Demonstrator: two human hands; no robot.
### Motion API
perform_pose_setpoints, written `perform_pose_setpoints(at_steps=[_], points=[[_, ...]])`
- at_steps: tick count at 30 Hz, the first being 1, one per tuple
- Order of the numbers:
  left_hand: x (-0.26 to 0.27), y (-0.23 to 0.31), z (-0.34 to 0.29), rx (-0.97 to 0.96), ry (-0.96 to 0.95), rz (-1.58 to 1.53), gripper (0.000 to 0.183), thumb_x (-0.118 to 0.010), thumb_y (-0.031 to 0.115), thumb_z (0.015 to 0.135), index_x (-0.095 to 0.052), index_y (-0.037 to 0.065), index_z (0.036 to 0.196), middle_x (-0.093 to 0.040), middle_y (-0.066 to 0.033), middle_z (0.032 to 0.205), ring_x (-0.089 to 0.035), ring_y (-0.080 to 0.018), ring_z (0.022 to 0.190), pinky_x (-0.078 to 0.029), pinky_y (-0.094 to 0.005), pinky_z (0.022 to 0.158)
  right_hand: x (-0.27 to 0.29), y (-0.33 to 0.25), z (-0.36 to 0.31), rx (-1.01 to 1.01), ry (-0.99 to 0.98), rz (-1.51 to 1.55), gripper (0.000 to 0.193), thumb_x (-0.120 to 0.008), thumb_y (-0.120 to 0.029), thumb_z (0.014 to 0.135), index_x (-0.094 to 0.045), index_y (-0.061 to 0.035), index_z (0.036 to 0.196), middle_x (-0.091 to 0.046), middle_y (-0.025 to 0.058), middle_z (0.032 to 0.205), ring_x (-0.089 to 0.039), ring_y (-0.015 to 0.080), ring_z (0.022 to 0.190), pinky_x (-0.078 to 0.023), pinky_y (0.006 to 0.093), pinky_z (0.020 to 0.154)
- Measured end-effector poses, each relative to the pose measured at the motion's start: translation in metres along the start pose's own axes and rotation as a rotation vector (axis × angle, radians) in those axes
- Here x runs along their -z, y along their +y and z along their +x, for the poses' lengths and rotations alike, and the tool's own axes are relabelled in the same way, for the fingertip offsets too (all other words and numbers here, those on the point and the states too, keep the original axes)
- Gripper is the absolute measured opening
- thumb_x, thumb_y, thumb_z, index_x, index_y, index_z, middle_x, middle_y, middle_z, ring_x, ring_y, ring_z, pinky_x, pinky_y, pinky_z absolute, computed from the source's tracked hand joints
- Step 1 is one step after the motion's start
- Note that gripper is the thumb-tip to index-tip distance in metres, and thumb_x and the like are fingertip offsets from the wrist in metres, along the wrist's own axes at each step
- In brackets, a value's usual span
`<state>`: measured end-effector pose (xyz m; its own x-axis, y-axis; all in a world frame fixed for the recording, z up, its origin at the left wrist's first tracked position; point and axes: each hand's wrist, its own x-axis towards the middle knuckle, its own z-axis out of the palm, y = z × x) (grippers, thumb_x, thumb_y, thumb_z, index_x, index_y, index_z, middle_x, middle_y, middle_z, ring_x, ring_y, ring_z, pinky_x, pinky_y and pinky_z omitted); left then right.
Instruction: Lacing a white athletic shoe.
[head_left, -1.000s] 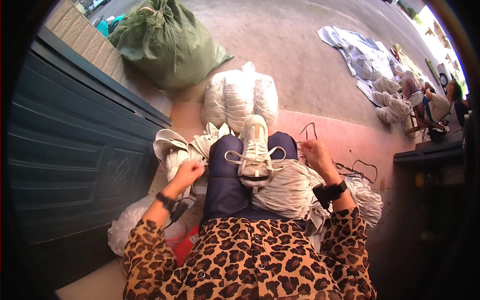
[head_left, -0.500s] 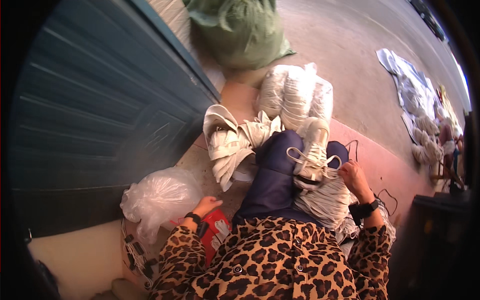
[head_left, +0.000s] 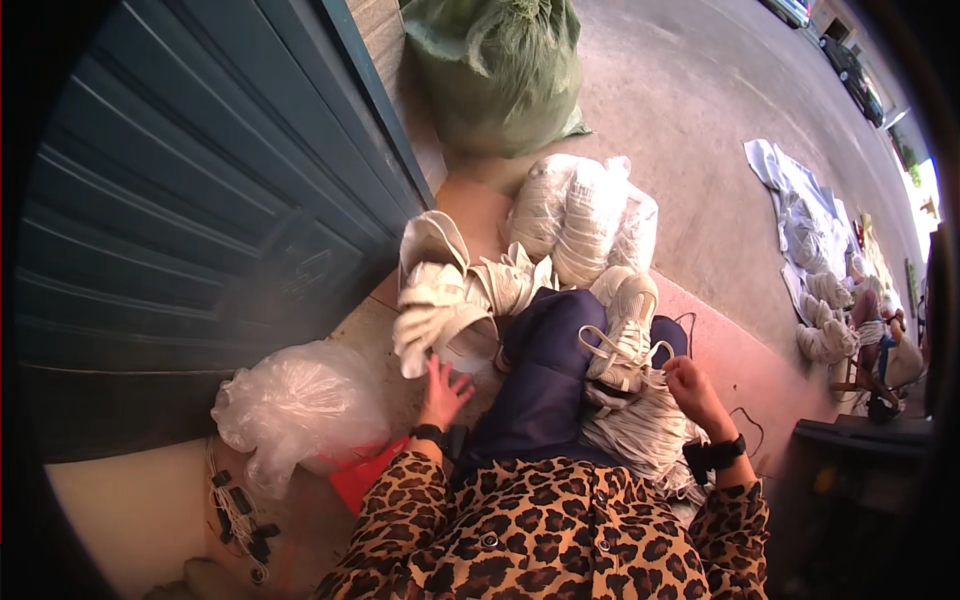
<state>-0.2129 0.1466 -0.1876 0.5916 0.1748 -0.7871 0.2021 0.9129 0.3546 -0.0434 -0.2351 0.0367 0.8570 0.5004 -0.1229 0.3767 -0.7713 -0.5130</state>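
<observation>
My left hand (head_left: 447, 393) is open, fingers spread, just below a stack of cream shoe uppers (head_left: 432, 310). My right hand (head_left: 693, 392) is held above my right thigh with its fingers curled closed; anything in them is hidden. To its left, a cream shoe upper (head_left: 632, 310) lies on my right leg, its laces (head_left: 610, 343) standing out in loops at both sides. Under and beside that upper spreads a thick bundle of pale shoelaces (head_left: 640, 432), hanging over my thigh.
Wrapped bundles (head_left: 580, 215) in clear plastic stand beyond my knees, with a large green sack (head_left: 500, 80) farther off. A clear plastic bag (head_left: 305, 405), a red bag (head_left: 365, 475) and cables (head_left: 240, 520) lie at left, by a dark door (head_left: 200, 230). Shoe parts lie on a cloth (head_left: 800, 195) at right.
My left hand has moved up and forward from beside the red bag toward the stacked uppers, its fingers spreading. My right hand has drawn slightly away from the laces. The view has shifted.
</observation>
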Motion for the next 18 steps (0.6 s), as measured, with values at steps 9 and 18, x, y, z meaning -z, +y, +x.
perform_pose_setpoints(at_steps=[9,18], points=[[0.023,-0.001,0.054,0.031,0.379,0.618,0.062,-0.06,0.035,0.08,-0.028,0.022,0.131,-0.04,-0.0018,0.123,-0.041,-0.0246,0.108,-0.042,-0.0426,0.078,0.112,-0.048,-0.017,-0.408,0.164,1.401,0.013,-0.051,-0.004,0.082,-0.041,-0.0093,0.088,-0.037,-0.0043,0.063,-0.033,0.0032,0.05,-0.03,0.0167,0.04],[0.036,0.039,0.079,-0.375,0.381,1.132,0.04,-0.045,0.026,0.089,-0.039,0.02,0.127,-0.051,0.001,0.098,-0.048,-0.0143,0.075,-0.043,-0.0289,0.053,0.202,-0.042,-0.084,0.052,0.664,1.396,0.012,-0.044,0.001,0.084,-0.037,-0.0046,0.092,-0.027,-0.0022,0.062,-0.026,0.0048,0.053,-0.019,0.0139,0.032]])
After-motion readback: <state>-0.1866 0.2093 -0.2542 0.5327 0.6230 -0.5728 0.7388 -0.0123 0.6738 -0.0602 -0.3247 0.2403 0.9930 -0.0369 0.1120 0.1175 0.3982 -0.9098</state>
